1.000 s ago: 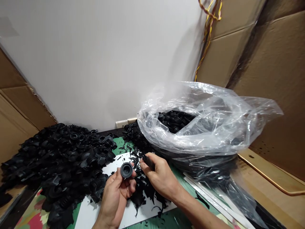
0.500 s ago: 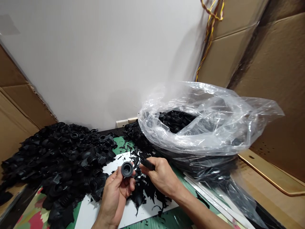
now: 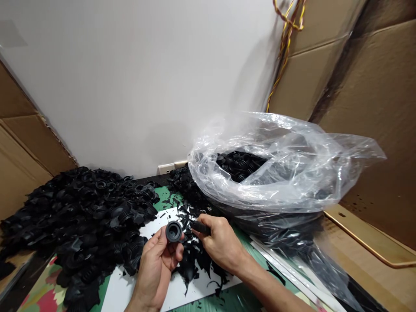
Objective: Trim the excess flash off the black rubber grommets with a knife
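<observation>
My left hand pinches a round black rubber part, its open, ringed side facing me. To the right of it, my right hand is closed around a slim black tool. That tool points left toward the rubber part; its tip is hard to make out against the dark scraps, so I cannot tell whether the two touch. Torn black rubber scraps lie below both hands on a white sheet.
At left a large heap of black rubber parts spreads over the table. A clear plastic bag full of ribbed black parts stands at right. White strips lie before it. Cardboard and a pale wall enclose the table.
My right hand and its tool have shifted very slightly, with the tool now lying flatter. The left hand keeps the rubber part in nearly the same spot.
</observation>
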`<state>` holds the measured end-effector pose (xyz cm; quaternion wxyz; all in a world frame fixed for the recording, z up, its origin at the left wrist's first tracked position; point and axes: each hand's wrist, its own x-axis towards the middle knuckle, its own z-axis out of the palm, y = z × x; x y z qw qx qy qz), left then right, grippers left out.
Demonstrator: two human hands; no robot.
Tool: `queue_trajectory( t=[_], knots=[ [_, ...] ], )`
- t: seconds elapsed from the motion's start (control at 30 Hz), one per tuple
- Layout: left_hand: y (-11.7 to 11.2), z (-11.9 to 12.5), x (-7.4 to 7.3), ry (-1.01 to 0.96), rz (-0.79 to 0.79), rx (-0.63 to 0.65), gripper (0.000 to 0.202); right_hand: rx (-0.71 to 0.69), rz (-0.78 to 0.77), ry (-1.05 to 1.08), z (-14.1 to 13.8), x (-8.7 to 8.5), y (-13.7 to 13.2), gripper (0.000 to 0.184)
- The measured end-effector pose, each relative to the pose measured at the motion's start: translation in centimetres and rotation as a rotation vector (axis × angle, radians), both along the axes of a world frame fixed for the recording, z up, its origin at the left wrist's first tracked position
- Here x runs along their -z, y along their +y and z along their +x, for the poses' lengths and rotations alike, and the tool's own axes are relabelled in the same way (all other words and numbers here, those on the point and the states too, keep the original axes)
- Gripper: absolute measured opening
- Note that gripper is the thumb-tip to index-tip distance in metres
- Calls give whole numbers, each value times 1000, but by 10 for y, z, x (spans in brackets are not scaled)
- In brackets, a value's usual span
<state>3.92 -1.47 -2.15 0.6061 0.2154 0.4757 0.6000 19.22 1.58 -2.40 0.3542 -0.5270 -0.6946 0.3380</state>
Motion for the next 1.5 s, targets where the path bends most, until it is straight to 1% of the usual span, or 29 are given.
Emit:
queue_trajectory(
  t=[0.03, 0.13, 0.17, 0.27, 0.33, 0.47, 0.6, 0.67, 0.73, 0.83, 0.93, 1.03, 1.1, 1.17, 1.27, 1.37, 1.43, 1.5],
  knots=[
    [0, 0, 1, 0, 0, -2, 29, 0, 25, 16, 0, 1, 0, 17],
    [0, -1, 1, 2, -5, -2, 31, -9, 143, 111, 0, 3, 1, 36],
    [0, 0, 1, 3, -3, 0, 32, -14, 174, 143, 0, 3, 1, 37],
    [0, 1, 0, 15, 34, 30, 31, -60, 188, 216, -2, 3, 0, 25],
    [0, 2, 0, 24, 62, 55, 31, -100, 188, 250, -3, 1, -2, 20],
    [0, 2, -1, 19, 45, 62, 33, -129, 217, 264, -7, -1, -5, 21],
    [1, 2, 0, 18, 35, 37, 36, -132, 319, 270, -11, -1, -7, 25],
    [2, 2, 1, 23, 24, 33, 36, -116, 341, 256, -15, -1, -8, 28],
    [2, 3, 2, 21, 5, 32, 37, -102, 320, 214, -19, -1, -8, 28],
    [0, 4, 4, 23, 9, 47, 34, -118, 267, 150, -26, 2, -8, 21],
    [-1, 4, 6, 44, 33, 75, 29, -117, 274, 143, -31, 4, -9, 16],
    [1, 4, 7, 36, 19, 26, 32, -52, 285, 271, -32, 1, -10, 11],
    [3, 3, 7, 30, -2, -10, 34, 18, 237, 395, -28, -1, -8, 11],
    [4, 2, 5, 26, -16, -14, 32, 69, 167, 498, -22, -2, -5, 15],
    [5, 2, 2, 11, -22, 4, 28, 71, 75, 649, -12, 1, 2, 23],
    [4, 2, 1, 8, -19, 20, 28, 56, -14, 816, -5, 4, 7, 34],
    [3, 2, 1, 14, -21, 27, 30, 54, -53, 859, -2, 5, 8, 40],
    [3, 3, 2, 24, -25, 23, 31, 85, -25, 790, -1, 3, 8, 41]
  ],
)
